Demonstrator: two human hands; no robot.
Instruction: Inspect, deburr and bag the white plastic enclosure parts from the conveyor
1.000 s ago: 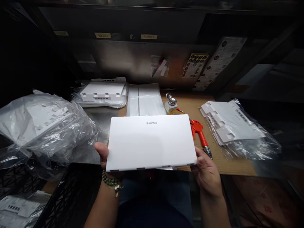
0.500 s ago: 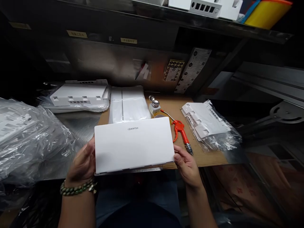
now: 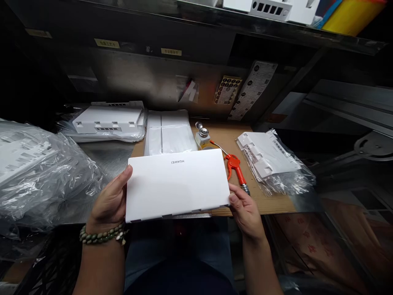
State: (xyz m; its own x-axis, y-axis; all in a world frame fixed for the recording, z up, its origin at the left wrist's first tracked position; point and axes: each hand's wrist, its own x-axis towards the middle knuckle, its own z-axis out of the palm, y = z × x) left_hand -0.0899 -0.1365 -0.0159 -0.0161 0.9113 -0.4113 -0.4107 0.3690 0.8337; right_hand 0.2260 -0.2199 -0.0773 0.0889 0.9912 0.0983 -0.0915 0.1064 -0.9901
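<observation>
Between my two hands is a white plastic cover (image 3: 176, 188) with "HUAWEI" printed on it, upside down to me. My left hand (image 3: 111, 199) grips its left end, thumb on the top face near the corner. My right hand (image 3: 246, 211) pinches the lower right corner between thumb and fingers. The cover is raised over the front edge of the bench, its far edge overlapping a stack of clear plastic bags (image 3: 175, 133). Just right of it lies an orange air blow gun (image 3: 236, 168). A dispenser bottle (image 3: 202, 137) with its metal lid up stands behind.
Bagged white covers (image 3: 272, 157) lie on the right of the wooden board (image 3: 270, 205). More white covers (image 3: 107, 119) are stacked at the back left, and a heap of plastic-wrapped parts (image 3: 39, 172) fills the left. A shelf (image 3: 196, 20) overhangs the bench.
The cover has shifted slightly in view, and its near edge is tilted more toward view. My left thumb has come up onto the cover's top face.
</observation>
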